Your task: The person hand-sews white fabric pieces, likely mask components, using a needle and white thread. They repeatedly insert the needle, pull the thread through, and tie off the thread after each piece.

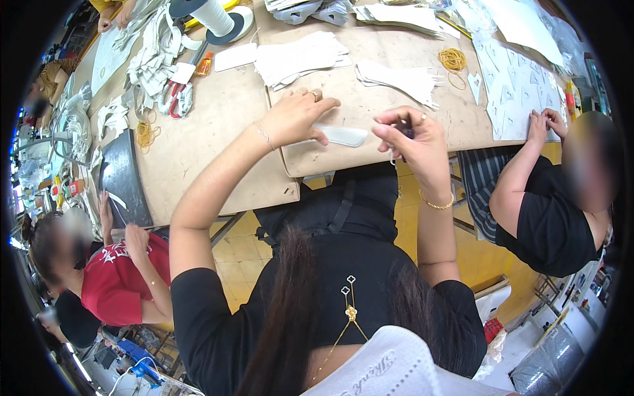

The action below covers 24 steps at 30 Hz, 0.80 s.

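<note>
Wide head view, which I follow from a distance, of a worktable (pixel 218 148) covered in tan board. The landmark is a translucent white strip (pixel 347 136) with a rounded right end, lying flat on the tabletop near its front edge, between the wearer's two hands.

The left hand (pixel 300 117) is at the strip's left end, palm down; its fingers are spread, with thumb and index finger well apart. The thumb overlaps that end of the strip, though I cannot tell whether it presses on it. The right hand (pixel 415 135), just right of the strip, has its fingers curled, with thumb and index finger drawn toward each other around a small dark item (pixel 405 128); this is mostly hidden by the fingers, and I cannot identify it with certainty. A short white tail (pixel 391 157) hangs below this grip.

Beyond the strip lie two stacks of flat white cut pieces, the larger stack (pixel 302 58) to its far left and the smaller stack (pixel 398 79) to its far right. Farther right of the strip I note a tangle of tan rubber bands (pixel 452 60) and a marked white sheet (pixel 518 86), at whose near edge a co-worker's hands (pixel 546 125) meet. Well left of the strip are red-handled scissors (pixel 174 100), a small orange bottle (pixel 205 65) and, farther back, a spool of white cord (pixel 212 18).
</note>
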Motion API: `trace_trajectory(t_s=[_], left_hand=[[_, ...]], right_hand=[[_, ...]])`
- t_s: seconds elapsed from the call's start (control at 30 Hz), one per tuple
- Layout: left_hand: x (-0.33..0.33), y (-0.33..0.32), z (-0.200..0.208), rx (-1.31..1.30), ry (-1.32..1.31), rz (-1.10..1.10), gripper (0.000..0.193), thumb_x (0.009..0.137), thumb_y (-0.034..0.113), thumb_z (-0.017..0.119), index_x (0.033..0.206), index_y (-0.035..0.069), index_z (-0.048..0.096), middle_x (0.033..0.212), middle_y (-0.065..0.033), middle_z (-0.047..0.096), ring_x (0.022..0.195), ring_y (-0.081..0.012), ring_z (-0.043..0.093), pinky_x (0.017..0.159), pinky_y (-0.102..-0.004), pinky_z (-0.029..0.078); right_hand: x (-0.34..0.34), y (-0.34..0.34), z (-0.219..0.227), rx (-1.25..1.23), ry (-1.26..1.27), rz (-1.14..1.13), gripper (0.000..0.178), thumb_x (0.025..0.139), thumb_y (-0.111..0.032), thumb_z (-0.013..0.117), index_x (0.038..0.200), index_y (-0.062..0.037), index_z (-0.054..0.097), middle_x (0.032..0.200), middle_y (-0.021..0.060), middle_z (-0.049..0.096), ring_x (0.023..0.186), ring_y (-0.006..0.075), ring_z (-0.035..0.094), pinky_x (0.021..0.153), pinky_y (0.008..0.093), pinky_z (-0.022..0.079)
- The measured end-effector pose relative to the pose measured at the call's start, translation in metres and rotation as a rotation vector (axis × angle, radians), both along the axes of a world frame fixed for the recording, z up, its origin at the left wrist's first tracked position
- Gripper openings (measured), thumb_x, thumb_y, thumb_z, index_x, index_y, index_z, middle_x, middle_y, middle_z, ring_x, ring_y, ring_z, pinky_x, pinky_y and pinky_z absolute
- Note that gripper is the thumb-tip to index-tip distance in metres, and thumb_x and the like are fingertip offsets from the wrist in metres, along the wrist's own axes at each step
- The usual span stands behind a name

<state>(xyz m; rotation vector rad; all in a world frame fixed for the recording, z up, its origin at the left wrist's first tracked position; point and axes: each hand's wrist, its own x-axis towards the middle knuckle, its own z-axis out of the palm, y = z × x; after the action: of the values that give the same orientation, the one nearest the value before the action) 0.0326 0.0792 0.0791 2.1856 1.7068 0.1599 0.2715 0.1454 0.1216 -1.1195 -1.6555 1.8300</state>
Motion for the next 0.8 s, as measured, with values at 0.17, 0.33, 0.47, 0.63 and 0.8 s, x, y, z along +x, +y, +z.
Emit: trace_trajectory(t_s=[0.17,0.33,0.47,0.63,0.8], left_hand=[[0.015,-0.029,0.001,-0.18,-1.003,0.366,0.023,0.094,0.023,0.072,0.108,0.005,0.071,0.102,-0.0041,0.066,0.096,-0.0128,0.061,0.086,-0.0286,0.047],[0.023,-0.049,0.007,-0.156,-1.228,0.668,0.014,0.094,0.016,0.072,0.094,0.002,0.069,0.085,0.0006,0.066,0.081,-0.0069,0.059,0.076,-0.023,0.047],[0.017,-0.063,0.004,-0.062,-1.287,0.861,0.014,0.094,0.015,0.073,0.089,0.004,0.067,0.08,0.0021,0.063,0.075,-0.0046,0.054,0.069,-0.0211,0.044],[0.016,-0.075,-0.007,0.006,-1.411,0.977,0.021,0.092,0.02,0.075,0.084,0.004,0.065,0.076,0.002,0.061,0.072,-0.0043,0.052,0.065,-0.021,0.042],[0.019,-0.084,-0.017,0.008,-1.547,1.039,0.021,0.093,0.02,0.074,0.083,0.005,0.064,0.074,0.0024,0.058,0.069,-0.0055,0.051,0.066,-0.0219,0.043]], right_hand=[[-0.024,0.0,-0.006,0.011,-0.002,0.153,0.031,0.085,-0.011,0.08,0.113,-0.0045,0.069,0.08,0.0001,0.068,0.068,0.0059,0.065,0.054,0.0193,0.047],[-0.041,-0.004,-0.018,0.217,-0.045,0.311,0.036,0.083,-0.009,0.082,0.116,-0.0035,0.067,0.083,0.001,0.068,0.072,0.006,0.063,0.061,0.021,0.05],[-0.046,-0.012,-0.029,0.611,0.007,0.331,0.039,0.08,-0.009,0.083,0.116,-0.0049,0.068,0.092,0.0035,0.068,0.073,0.0086,0.063,0.062,0.0231,0.052],[-0.054,-0.033,-0.051,0.978,-0.042,0.234,0.029,0.079,-0.011,0.082,0.105,-0.0099,0.07,0.092,0.0051,0.067,0.063,0.0198,0.065,0.053,0.0302,0.052],[-0.058,-0.035,-0.066,1.252,0.016,0.216,0.028,0.076,-0.003,0.083,0.099,-0.0092,0.069,0.087,0.0057,0.068,0.059,0.0204,0.065,0.049,0.0306,0.052]])
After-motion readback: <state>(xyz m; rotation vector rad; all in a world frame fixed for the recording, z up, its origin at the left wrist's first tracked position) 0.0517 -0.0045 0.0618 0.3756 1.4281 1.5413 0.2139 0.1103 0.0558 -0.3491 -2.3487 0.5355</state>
